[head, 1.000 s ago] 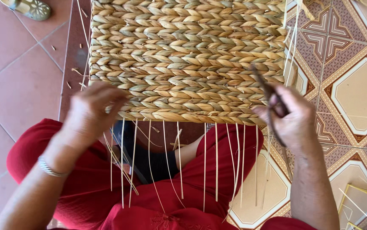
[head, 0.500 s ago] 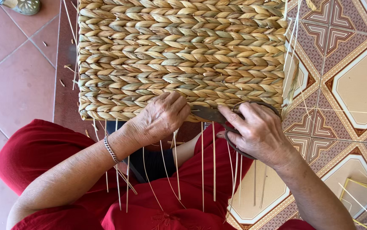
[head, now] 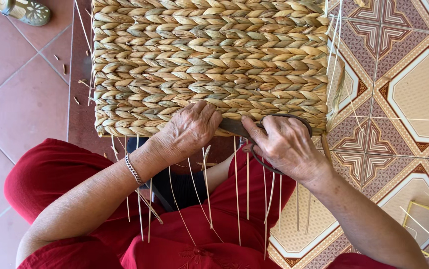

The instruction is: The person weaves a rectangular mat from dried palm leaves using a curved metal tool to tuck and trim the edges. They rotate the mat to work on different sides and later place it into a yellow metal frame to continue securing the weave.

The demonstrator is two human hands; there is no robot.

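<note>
The dark metal scissors (head: 254,132) lie crosswise along the near edge of the braided straw mat (head: 209,60), blades pointing left. The right hand (head: 286,147) is closed through their loops; the left hand (head: 192,129) presses flat, fingers bent, on the coarse plaited edge, thin stiff strands (head: 237,199) hanging below.

Plain terracotta floor tiles (head: 20,109), patterned floor tiles (head: 403,99), a sandal (head: 23,10)
</note>
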